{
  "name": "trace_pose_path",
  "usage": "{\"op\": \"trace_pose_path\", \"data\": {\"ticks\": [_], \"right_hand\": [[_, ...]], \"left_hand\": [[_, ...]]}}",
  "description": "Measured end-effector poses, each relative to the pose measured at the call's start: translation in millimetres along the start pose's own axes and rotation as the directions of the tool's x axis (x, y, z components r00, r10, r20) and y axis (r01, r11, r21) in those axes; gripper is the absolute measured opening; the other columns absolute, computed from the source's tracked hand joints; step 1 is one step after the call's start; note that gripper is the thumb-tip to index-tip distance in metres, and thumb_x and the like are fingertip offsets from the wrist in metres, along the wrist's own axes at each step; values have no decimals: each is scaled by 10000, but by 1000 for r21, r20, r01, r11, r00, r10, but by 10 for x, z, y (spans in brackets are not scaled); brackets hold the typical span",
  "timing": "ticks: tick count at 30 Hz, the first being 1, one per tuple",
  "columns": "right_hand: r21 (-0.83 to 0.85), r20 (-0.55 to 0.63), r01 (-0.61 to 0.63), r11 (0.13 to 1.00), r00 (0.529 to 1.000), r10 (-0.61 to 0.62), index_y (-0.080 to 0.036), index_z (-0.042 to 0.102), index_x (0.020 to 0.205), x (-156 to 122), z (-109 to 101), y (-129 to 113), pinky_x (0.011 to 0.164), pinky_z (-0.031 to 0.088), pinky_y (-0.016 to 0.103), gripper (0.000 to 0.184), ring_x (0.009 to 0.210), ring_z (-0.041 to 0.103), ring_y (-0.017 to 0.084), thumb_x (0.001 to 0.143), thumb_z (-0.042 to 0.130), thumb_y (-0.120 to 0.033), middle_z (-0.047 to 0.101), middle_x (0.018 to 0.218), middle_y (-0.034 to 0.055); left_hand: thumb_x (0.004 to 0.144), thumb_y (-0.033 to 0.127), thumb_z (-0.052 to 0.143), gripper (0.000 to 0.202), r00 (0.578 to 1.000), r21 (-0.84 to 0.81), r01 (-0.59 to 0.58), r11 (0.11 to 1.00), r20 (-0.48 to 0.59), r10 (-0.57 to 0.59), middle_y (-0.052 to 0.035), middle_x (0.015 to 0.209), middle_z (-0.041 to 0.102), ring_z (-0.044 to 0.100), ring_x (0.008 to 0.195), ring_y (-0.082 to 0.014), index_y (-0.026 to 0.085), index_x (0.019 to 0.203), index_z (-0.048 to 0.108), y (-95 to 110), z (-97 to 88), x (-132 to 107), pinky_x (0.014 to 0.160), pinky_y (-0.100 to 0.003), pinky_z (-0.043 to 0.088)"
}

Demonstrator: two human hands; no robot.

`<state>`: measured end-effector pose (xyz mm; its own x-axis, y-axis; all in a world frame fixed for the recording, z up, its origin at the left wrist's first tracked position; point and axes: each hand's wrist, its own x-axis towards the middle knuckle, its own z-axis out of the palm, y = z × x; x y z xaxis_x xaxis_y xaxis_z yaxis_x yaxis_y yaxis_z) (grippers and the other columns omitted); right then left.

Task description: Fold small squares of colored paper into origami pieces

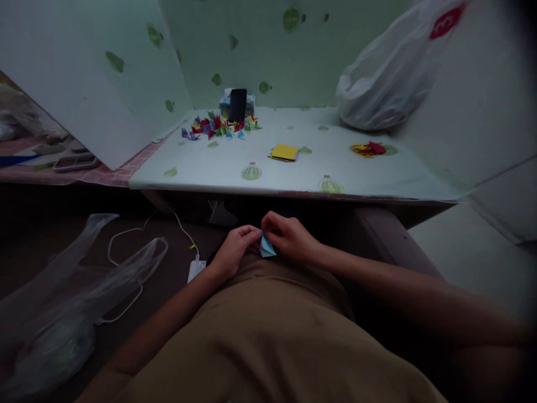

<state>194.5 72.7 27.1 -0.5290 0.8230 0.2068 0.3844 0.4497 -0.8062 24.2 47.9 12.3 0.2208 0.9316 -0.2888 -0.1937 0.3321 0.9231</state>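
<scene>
Between my two hands, just above my lap, is a small piece of folded light blue paper (267, 247) with creased, pointed edges. My left hand (240, 246) pinches its upper left side with thumb and forefinger. From the other side my right hand (289, 235) grips its upper edge, fingers curled, and partly hides it. Beyond, on the table, lies a stack of square paper (284, 152) with a yellow sheet on top. A heap of folded paper cranes (216, 126) in several colours sits at the back left.
A black phone (238, 105) leans on a tissue box (250, 104). Red and yellow paper pieces (369, 149) lie on the right of the table (201, 170), near a white plastic bag (377, 89). Clear plastic bags (62, 336) and a white power strip (196, 270) with cords are at left.
</scene>
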Motion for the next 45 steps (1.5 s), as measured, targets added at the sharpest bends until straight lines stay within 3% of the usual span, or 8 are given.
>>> {"op": "trace_pose_path", "data": {"ticks": [21,24,26,29,31,35,45], "right_hand": [[-110,-8,27,994,1000,-28,-195,481,841,-41,45,-34,595,334,229,51,631,485,110,848,477,-144,552,730,-14],[-15,-39,2,1000,999,-3,-198,481,840,-39,43,-19,583,350,230,46,620,499,110,852,487,-154,543,709,-23],[162,-43,-72,984,996,80,-206,472,863,-29,28,-7,557,376,229,27,579,523,110,865,488,-184,548,673,-35],[442,43,-221,869,973,226,-201,477,878,-8,-2,9,507,406,231,60,501,551,108,871,511,-250,586,649,-38],[533,121,-308,788,949,289,-181,516,850,2,-15,20,497,412,228,123,493,560,98,854,564,-294,615,679,-19],[589,229,-394,705,919,322,-154,577,805,2,-4,53,499,413,213,233,497,560,78,788,686,-359,630,695,-11],[610,242,-404,682,914,325,-156,581,807,7,9,52,466,394,209,303,473,553,79,737,756,-394,629,662,-22]], "left_hand": [[685,303,741,201,999,73,-25,997,-33,27,2,651,605,526,598,-94,128,691,643,9,-7,11,612,-228,407],[681,303,738,201,997,92,-50,995,-52,55,13,630,592,504,576,-86,128,679,639,10,6,3,593,-220,395],[688,308,731,199,995,87,-65,994,-66,71,14,641,598,507,576,-87,131,693,640,10,14,-6,595,-221,401],[709,309,713,187,989,110,-110,988,-88,120,12,661,609,511,589,-90,134,719,645,10,18,-20,601,-222,409],[723,311,701,184,982,138,-147,980,-103,161,13,665,609,509,593,-91,136,729,644,10,16,-26,598,-222,407],[740,316,686,187,970,182,-194,964,-110,216,21,656,594,504,594,-91,138,727,628,7,11,-27,592,-220,406],[754,328,661,186,958,287,-221,932,-117,263,23,672,581,502,613,-102,149,744,617,-8,6,-27,591,-227,405]]}}
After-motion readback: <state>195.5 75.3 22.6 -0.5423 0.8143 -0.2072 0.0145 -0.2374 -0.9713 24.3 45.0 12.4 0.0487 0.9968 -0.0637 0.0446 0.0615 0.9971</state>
